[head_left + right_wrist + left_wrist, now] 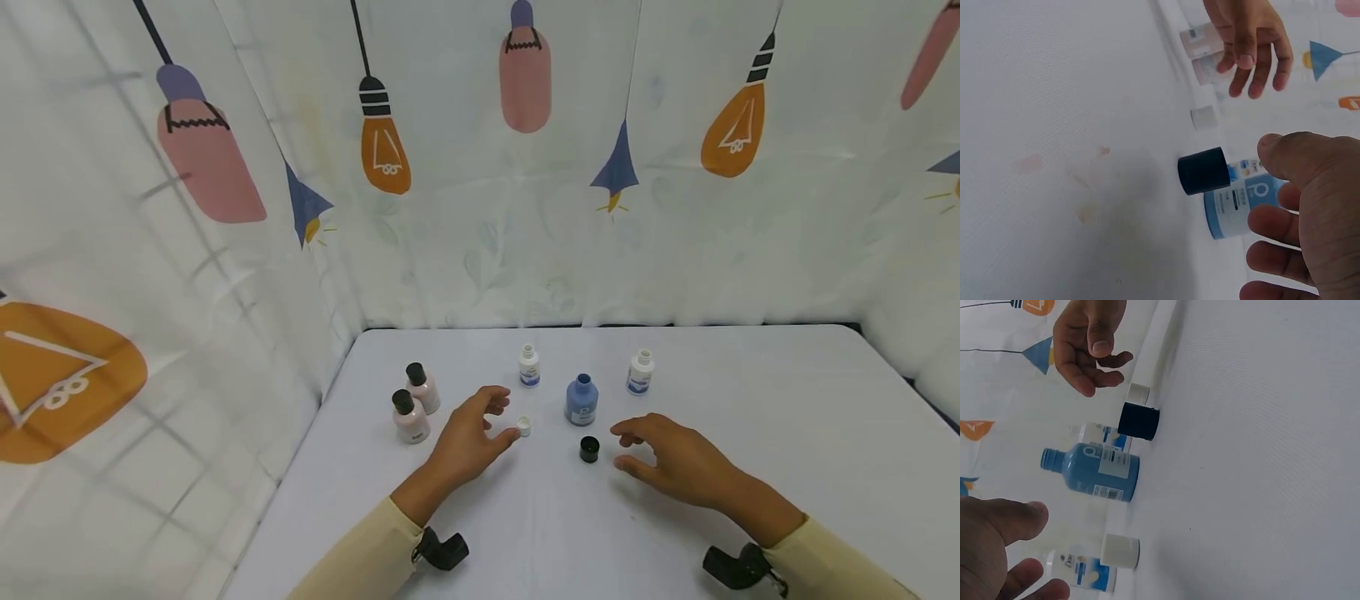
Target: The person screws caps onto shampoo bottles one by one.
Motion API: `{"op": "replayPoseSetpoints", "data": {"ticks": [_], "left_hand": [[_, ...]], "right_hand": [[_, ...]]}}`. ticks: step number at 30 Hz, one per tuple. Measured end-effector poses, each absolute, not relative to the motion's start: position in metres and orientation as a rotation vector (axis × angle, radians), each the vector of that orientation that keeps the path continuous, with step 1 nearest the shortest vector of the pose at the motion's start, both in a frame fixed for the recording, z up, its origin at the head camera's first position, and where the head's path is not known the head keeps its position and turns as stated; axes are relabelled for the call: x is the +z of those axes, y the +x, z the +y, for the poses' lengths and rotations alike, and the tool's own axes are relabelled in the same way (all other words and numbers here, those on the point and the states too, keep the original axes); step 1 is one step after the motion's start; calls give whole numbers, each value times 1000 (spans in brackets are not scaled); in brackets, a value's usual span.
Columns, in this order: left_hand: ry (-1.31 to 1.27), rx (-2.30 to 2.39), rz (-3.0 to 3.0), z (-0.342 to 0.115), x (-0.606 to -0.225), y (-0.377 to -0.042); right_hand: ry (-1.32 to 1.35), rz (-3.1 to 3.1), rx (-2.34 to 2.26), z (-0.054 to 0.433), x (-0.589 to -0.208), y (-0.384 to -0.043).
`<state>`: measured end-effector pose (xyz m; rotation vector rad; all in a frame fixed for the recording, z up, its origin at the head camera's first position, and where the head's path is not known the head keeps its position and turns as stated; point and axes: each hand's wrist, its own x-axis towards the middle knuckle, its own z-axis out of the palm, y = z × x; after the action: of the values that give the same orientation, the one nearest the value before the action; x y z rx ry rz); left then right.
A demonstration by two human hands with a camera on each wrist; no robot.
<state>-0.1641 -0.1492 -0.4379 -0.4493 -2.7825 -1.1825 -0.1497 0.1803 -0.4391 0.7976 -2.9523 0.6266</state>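
Just to the outer side of the left hand (468, 442), two pink bottles (412, 423) limit sideways room; a small white cap (524, 427) sits just beyond its thumb tip, and a white bottle (529, 370) stands farther ahead. Inward from the right hand (682, 462), a black cap (589, 450) and, behind it, a blue bottle (582, 405) block a low sweep; another white bottle (640, 375) stands ahead. Both hands could pass back toward the person, the right also outward over the tabletop (817, 417).

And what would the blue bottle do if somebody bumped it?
The blue bottle probably wouldn't tip too easily: its wide body stands upright. Knocked over, its round sides might let it roll. It's uncapped, so anything inside could spill.
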Motion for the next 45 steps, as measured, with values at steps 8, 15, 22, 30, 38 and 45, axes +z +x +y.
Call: {"op": "replayPoseSetpoints", "data": {"ticks": [8,15,22,30,38,45], "left_hand": [[-535,-1175,-2845,-118,-436,-179],[-616,-1145,-2866,-98,-436,-189],[-618,-1049,-2917,-80,-436,-195],[-634,-937,-2929,-67,-438,-202],[-618,-916,-2923,-59,-439,-210],[-573,-930,-2933,-55,-442,-215]], "right_hand": [[770,-2985,669,169,-446,-154],[780,-2973,671,162,-451,-158],[843,-2928,682,159,-458,-161],[835,-2900,682,153,-460,-163],[828,-2901,689,149,-459,-165],[824,-2889,674,146,-463,-168]]}}
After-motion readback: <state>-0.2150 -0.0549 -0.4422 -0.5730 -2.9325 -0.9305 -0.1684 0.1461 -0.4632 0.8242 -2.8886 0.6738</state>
